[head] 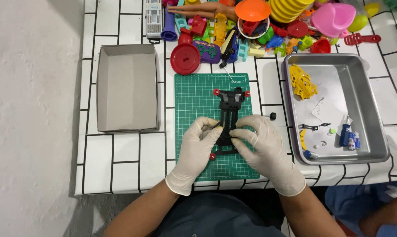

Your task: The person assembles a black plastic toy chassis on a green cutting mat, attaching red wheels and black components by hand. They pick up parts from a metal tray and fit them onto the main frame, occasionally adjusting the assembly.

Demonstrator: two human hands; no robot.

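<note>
Low in the middle of the frame, two hands in pale latex gloves meet over a black plastic toy-car chassis with small red rollers at its corners [228, 119]. The left hand [196, 147] pinches the chassis's left edge between thumb and fingertips; the right hand [261, 145] closes its grip on the right edge, so both are grasping the same part. The chassis lies lengthwise at the centre of a green gridded cutting mat [194, 101], which rests on a white table covered in a black-lined tile pattern [119, 153].

Just right of the hands, off the mat, a small black wheel on a thin axle [271, 116] lies loose on the table (it looks free to roll towards the edge if knocked by a wrist). Further right, a shallow metal tray [365, 87] holds a yellow plastic body frame [302, 82] and tiny parts; a bump could scatter them. At centre left sits an empty grey cardboard box [127, 87]. Along the top edge lies a heap of bright plastic toys [251, 26], which could slide onto the mat.
</note>
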